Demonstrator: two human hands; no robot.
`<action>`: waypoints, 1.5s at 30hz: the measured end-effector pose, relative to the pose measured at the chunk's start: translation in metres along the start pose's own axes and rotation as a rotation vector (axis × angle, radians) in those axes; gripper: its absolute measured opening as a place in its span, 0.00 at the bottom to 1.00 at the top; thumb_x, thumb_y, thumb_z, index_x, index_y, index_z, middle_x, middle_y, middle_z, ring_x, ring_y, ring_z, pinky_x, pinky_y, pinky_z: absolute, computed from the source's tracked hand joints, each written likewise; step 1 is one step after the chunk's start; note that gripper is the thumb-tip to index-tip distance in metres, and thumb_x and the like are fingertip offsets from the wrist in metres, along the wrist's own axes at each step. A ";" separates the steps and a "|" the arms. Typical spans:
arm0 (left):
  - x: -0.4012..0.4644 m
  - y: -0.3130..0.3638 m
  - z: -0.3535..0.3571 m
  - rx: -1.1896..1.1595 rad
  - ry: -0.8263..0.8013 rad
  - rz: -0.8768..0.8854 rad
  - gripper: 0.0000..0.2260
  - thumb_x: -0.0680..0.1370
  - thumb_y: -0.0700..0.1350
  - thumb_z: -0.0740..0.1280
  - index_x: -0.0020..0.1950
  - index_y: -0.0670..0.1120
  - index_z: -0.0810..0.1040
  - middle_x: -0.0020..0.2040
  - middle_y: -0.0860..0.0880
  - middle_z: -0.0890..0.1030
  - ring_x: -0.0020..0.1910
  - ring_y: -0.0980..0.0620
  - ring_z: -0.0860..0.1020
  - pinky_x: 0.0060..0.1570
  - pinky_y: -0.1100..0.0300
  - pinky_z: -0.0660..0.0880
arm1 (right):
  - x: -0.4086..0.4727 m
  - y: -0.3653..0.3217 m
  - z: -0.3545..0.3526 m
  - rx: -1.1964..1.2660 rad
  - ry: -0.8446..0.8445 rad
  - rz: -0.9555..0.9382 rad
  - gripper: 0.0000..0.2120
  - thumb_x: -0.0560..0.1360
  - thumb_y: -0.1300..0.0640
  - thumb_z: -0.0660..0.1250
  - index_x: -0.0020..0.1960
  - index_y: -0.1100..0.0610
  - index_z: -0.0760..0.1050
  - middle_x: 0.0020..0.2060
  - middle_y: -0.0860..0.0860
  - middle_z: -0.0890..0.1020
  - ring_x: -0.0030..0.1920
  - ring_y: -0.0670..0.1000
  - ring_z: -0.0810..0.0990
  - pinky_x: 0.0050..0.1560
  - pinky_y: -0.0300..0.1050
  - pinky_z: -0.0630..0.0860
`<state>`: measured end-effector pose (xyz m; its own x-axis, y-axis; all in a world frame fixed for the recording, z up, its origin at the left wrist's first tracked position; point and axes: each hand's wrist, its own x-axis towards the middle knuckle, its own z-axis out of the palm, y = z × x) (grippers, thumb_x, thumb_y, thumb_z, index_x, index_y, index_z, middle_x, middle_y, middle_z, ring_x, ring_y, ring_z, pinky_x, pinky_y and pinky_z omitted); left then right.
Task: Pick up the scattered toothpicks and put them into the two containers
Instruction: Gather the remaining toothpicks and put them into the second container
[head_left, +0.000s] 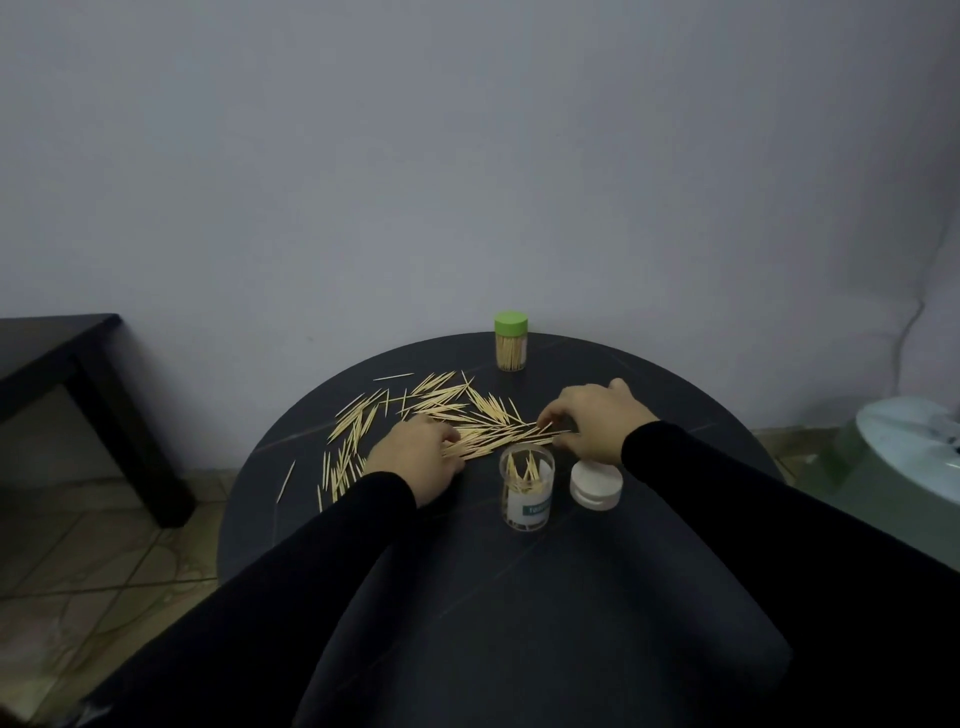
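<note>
Pale wooden toothpicks (441, 410), thin, pointed, scattered

Scattered toothpicks (436, 410) spread on the table (519, 597) under and behind both hands, trailing left past the left hand (421, 457). Open container (527, 488) just before the right hand (592, 421), between the two hands, toothpicks standing inside; lid (596, 486) beside it, right. Capped container (511, 341) well behind both hands.

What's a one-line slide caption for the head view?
Both hands gather scattered toothpicks beside an open container; a green-lidded container stands behind.
</note>
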<state>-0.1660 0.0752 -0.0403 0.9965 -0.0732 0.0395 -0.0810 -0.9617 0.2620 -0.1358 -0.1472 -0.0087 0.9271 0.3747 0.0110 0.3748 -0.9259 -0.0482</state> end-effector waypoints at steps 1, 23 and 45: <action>0.003 0.001 0.001 0.039 0.002 0.008 0.19 0.78 0.54 0.65 0.68 0.53 0.72 0.66 0.51 0.72 0.63 0.51 0.71 0.62 0.53 0.72 | 0.006 0.000 0.002 -0.048 0.012 -0.004 0.16 0.78 0.51 0.65 0.65 0.44 0.73 0.58 0.46 0.76 0.61 0.50 0.73 0.67 0.55 0.59; 0.026 0.024 0.008 0.294 0.075 0.042 0.13 0.80 0.52 0.63 0.61 0.49 0.78 0.59 0.48 0.75 0.58 0.48 0.73 0.55 0.51 0.76 | 0.026 -0.010 0.016 -0.285 0.005 -0.103 0.11 0.81 0.50 0.59 0.60 0.47 0.75 0.55 0.48 0.79 0.59 0.51 0.74 0.67 0.58 0.58; -0.008 0.036 -0.026 -0.915 0.341 0.156 0.02 0.77 0.47 0.67 0.47 0.51 0.80 0.41 0.53 0.82 0.40 0.59 0.77 0.41 0.66 0.72 | -0.015 -0.027 -0.014 0.996 0.383 -0.041 0.03 0.76 0.56 0.68 0.48 0.49 0.79 0.44 0.48 0.82 0.46 0.46 0.79 0.49 0.37 0.76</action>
<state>-0.1777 0.0478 -0.0065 0.9263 0.0364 0.3750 -0.3375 -0.3625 0.8687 -0.1598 -0.1287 0.0062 0.9194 0.2040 0.3362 0.3913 -0.3903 -0.8334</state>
